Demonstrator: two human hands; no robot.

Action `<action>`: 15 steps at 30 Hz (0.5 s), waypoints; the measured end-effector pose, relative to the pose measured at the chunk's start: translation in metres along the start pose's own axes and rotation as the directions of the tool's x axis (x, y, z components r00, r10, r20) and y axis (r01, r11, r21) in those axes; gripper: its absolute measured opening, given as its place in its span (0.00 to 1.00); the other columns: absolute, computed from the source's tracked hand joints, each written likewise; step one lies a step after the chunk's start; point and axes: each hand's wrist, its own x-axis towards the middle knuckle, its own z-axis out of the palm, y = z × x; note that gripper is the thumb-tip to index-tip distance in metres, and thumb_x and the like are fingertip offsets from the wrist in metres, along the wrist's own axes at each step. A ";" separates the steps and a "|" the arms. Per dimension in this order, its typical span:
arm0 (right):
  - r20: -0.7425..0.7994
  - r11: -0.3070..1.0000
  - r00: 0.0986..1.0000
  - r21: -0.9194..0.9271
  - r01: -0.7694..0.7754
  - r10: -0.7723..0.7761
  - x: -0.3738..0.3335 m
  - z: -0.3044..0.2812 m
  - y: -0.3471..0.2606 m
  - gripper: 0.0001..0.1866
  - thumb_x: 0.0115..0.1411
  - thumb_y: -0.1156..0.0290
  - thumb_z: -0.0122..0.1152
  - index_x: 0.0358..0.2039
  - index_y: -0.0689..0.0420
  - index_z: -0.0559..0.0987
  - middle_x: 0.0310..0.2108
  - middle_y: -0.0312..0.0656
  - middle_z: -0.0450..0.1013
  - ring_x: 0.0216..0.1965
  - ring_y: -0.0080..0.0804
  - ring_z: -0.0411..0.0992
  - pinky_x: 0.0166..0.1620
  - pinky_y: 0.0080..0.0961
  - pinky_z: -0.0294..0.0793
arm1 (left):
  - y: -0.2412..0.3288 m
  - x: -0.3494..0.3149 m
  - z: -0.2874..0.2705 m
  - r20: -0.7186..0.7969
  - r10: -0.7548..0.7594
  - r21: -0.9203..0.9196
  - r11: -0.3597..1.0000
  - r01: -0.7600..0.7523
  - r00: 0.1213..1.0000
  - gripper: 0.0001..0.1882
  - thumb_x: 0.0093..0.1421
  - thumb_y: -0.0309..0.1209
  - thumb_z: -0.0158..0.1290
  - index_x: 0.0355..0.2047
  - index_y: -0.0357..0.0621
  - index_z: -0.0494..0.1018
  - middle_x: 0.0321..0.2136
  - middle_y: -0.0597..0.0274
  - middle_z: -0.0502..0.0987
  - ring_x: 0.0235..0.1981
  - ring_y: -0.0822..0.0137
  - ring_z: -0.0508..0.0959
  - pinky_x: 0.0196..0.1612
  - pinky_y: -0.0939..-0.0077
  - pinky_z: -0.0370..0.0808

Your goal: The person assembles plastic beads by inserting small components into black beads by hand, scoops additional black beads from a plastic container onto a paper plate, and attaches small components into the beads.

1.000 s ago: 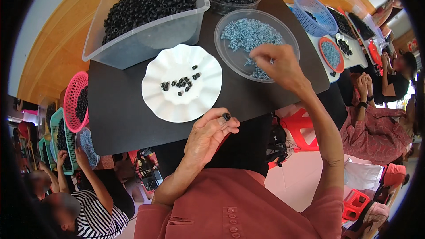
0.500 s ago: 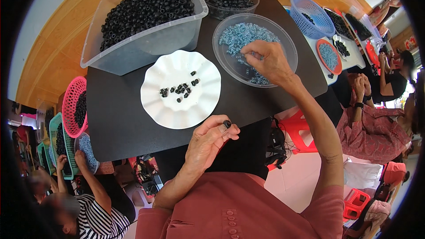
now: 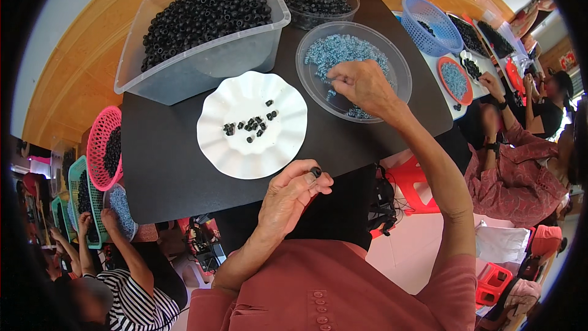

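My left hand (image 3: pixel 286 199) is raised in front of the near table edge, pinching a small round black cap (image 3: pixel 315 172) between thumb and fingers. Over a round clear tub (image 3: pixel 405 83) of small light-blue translucent pieces (image 3: pixel 343 52), my right hand (image 3: pixel 365 87) has its thumb and fingertips pressed together. Whatever it holds, if anything, I cannot make out. Between my hands and the back of the table sits a white wavy-edged plate (image 3: pixel 223 101) with several small black assembled pieces (image 3: pixel 252 125) on it.
A large clear bin (image 3: pixel 202 64) heaped with black caps stands at the back left of the dark table (image 3: pixel 165 175). Beside it is a round tub (image 3: pixel 306 21) of dark pieces. A pink basket (image 3: pixel 98 141) hangs near the left edge. Co-workers sit on both sides.
My right hand has shifted slightly left over the blue pieces, fingers still together. The left hand holds the black cap as before. At the right, a co-worker's hand has reached toward a small plate.
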 end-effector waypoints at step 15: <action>0.020 0.975 0.998 0.216 0.046 -0.051 -0.048 -0.008 -0.073 0.05 0.43 0.81 0.59 0.23 0.59 0.73 0.20 0.36 0.72 0.22 0.26 0.71 0.33 0.23 0.70 | 0.000 -0.001 0.004 -0.028 0.053 -0.080 0.995 -0.055 0.998 0.11 0.63 0.27 0.45 0.44 0.35 0.68 0.33 0.51 0.76 0.38 0.64 0.76 0.45 0.69 0.72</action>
